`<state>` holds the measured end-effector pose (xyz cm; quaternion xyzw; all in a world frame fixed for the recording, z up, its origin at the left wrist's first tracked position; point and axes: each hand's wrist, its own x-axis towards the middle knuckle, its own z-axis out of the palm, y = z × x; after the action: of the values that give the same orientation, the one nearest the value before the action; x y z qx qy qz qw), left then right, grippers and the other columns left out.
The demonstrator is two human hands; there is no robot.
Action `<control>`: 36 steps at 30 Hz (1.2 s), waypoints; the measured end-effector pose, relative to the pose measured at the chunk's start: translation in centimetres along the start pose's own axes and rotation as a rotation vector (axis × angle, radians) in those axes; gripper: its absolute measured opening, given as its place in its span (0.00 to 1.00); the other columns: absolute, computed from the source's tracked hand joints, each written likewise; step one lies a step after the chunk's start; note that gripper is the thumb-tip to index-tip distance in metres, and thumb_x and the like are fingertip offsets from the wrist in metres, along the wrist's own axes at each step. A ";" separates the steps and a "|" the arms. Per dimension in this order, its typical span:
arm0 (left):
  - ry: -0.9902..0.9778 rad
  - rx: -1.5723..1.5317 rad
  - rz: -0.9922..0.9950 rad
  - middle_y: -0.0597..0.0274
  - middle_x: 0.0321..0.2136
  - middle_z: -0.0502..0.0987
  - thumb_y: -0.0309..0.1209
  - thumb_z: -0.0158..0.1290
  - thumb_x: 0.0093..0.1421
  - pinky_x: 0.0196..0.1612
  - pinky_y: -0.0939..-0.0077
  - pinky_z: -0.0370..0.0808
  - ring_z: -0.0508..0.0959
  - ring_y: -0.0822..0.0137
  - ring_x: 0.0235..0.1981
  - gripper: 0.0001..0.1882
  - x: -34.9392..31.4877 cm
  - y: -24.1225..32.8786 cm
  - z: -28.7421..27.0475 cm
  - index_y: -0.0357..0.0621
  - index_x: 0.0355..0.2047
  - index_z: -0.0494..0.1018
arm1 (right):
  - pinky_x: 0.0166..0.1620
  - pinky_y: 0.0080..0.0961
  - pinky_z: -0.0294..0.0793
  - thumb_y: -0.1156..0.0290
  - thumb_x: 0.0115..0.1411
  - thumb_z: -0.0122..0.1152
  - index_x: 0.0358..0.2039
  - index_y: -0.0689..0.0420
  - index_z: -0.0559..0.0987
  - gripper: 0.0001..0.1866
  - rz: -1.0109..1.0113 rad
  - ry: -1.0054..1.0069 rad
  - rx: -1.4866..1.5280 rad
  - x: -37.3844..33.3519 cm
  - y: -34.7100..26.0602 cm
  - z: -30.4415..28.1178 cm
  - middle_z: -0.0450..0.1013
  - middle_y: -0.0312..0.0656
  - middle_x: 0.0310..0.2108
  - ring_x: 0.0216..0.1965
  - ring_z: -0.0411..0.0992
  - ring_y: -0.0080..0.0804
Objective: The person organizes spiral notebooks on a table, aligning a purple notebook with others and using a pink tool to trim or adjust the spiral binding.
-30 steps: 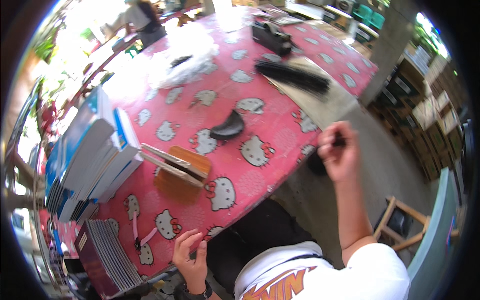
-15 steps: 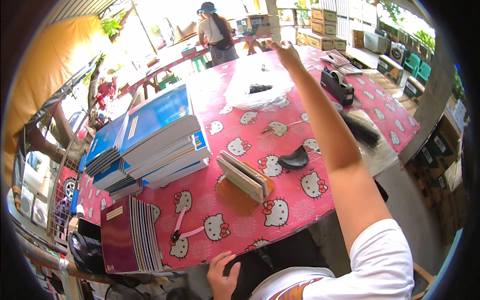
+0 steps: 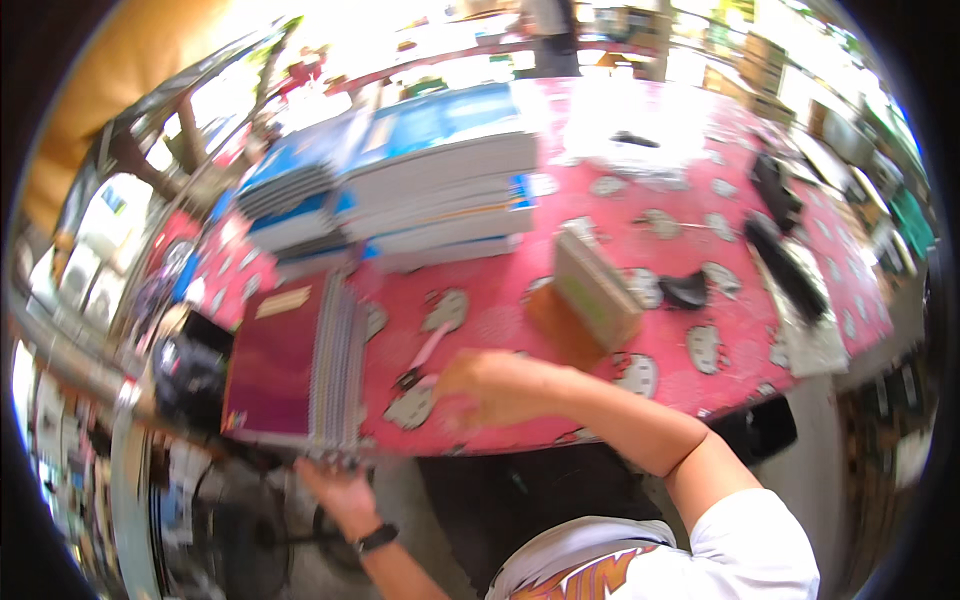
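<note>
My left hand (image 3: pixel 338 495), with a dark band on its wrist, is at the table's near edge. Its fingers spread just below the front end of a stack of spiral-bound maroon notebooks (image 3: pixel 278 355) and look open, though their tips are blurred. My right hand (image 3: pixel 490 388) is smeared by motion above the table, right of that stack. It is close to a pink-handled, plier-like tool (image 3: pixel 430 350) with a dark head; its fingers cannot be made out. Right of it, a brown wooden base (image 3: pixel 562 318) bears upright slabs (image 3: pixel 597 285).
Tall piles of blue-covered books (image 3: pixel 440 125) stand behind the notebooks. A black curved object (image 3: pixel 684 290), a black brush-like strip (image 3: pixel 785 268) and a white plastic bag (image 3: pixel 640 165) lie on the pink patterned tablecloth (image 3: pixel 490 325). A person (image 3: pixel 553 40) stands at the far table.
My right arm has drawn back from the far side of the table toward the notebooks. My left hand has moved left to the stack's near end. The view has turned left.
</note>
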<state>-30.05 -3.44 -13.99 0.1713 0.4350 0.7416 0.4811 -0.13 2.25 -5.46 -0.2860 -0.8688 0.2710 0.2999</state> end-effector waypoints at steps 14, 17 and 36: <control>0.001 0.127 -0.079 0.45 0.62 0.43 0.66 0.54 0.44 0.61 0.46 0.47 0.51 0.50 0.61 0.66 1.9 0.0 2.2 0.40 0.65 0.29 | 0.54 0.36 0.64 0.40 0.60 0.46 0.54 0.64 0.67 0.38 0.371 0.447 0.518 19.3 16.5 8.4 0.65 0.58 0.54 0.55 0.65 0.48; 0.031 0.106 -0.095 0.41 0.62 0.41 0.68 0.55 0.41 0.62 0.49 0.45 0.50 0.48 0.61 0.70 2.1 0.9 2.2 0.38 0.65 0.26 | 0.53 0.35 0.65 0.37 0.59 0.43 0.52 0.63 0.69 0.39 0.411 0.416 0.400 19.2 16.5 9.9 0.69 0.57 0.49 0.53 0.67 0.47; -0.086 0.139 -0.155 0.56 0.56 0.64 0.70 0.40 0.50 0.47 0.41 0.62 0.65 0.52 0.54 0.43 3.7 3.6 2.3 0.59 0.60 0.58 | 0.64 0.55 0.41 0.43 0.57 0.48 0.61 0.52 0.60 0.37 -0.231 0.386 -0.354 13.0 -0.3 13.9 0.49 0.47 0.65 0.68 0.40 0.47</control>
<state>-32.31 0.32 -10.41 0.2018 0.4760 0.6624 0.5421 -18.14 6.46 -9.88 -0.2792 -0.8563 0.0197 0.4340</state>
